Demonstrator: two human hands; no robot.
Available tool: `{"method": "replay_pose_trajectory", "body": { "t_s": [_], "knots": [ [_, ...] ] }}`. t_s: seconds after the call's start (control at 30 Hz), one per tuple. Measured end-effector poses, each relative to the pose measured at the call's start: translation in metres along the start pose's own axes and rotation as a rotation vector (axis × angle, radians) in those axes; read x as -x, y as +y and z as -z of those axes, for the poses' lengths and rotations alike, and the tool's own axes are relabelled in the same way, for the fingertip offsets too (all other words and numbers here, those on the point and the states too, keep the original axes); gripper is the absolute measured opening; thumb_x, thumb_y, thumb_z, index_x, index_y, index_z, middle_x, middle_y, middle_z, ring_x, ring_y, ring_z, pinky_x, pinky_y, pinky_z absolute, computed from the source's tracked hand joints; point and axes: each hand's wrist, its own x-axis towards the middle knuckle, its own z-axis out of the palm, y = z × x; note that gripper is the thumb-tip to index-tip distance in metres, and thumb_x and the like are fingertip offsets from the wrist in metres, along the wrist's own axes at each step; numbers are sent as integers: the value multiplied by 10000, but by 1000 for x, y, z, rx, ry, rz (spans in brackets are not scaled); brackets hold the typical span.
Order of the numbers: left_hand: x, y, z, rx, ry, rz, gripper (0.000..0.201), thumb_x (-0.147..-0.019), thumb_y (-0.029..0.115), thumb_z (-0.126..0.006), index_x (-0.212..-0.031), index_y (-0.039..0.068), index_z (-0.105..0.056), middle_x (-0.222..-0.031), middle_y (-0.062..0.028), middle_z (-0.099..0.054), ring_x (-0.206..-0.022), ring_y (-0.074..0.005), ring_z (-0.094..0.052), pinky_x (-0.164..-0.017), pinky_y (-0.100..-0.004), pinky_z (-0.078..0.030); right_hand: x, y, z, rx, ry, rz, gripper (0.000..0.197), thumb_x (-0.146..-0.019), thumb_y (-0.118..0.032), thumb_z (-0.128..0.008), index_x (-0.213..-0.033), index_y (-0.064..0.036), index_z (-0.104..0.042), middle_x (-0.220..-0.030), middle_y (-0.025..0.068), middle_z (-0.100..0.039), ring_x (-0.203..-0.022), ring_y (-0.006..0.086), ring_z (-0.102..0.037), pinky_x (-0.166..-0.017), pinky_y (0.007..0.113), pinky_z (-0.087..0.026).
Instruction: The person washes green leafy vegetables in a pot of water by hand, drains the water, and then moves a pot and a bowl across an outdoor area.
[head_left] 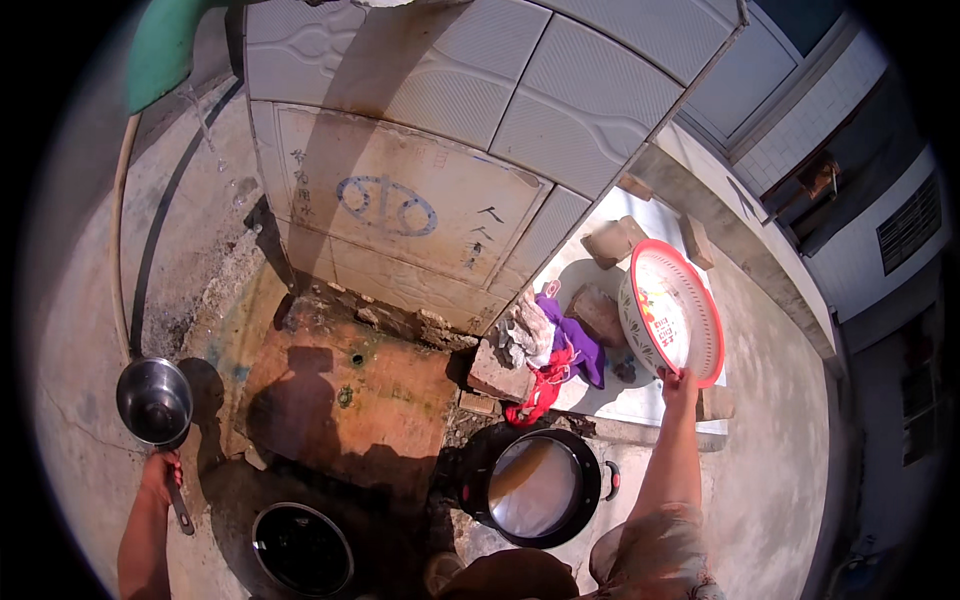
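My left hand (163, 472) is closed around the handle of a small metal saucepan (153, 385), held out at the left above the concrete. Over on the right, my right hand (679, 385) grips the near rim of a large basin (712, 335) with a red edge and a patterned white wall. The basin is tilted on its side above a white slab. Between my hands, low in view, a black two-handled pot (590, 508) contains cloudy liquid and something yellowish-brown. Left of it lies a dark round lid or pan (303, 548); its kind is hard to tell in shadow.
A tiled block (400, 270) rises ahead of me. Purple cloth (583, 345), red cloth (548, 388) and pale cloth (527, 330) lie beside bricks (612, 242). Water falls from a green pipe (160, 60), near a tan hose (120, 230). A wet orange-brown slab (400, 390) lies below the block.
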Motion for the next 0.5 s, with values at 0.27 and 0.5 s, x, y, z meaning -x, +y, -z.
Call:
{"method": "replay_pose_trajectory", "body": {
  "t_s": [0.27,0.5],
  "knots": [
    [14,41,-46,-7,17,-68,100,-671,75,-521,-770,83,-510,-544,-13,-458,-415,-124,-406,-370,-241,-324,204,-45,85,405,-247,124,154,-783,-107,-414,-632,-86,-433,-536,-12,-409,-403,72,-344,-366,183,-248],
    [-14,41,-48,64,-104,-107,46,-728,98,-558,-767,79,-542,-593,4,-494,-467,-92,-432,-407,-220,-349,313,30,53,750,-297,-207,152,-696,-14,-447,-848,-19,-445,-507,11,-406,-332,97,-327,-306,222,-291]
  ]
}}
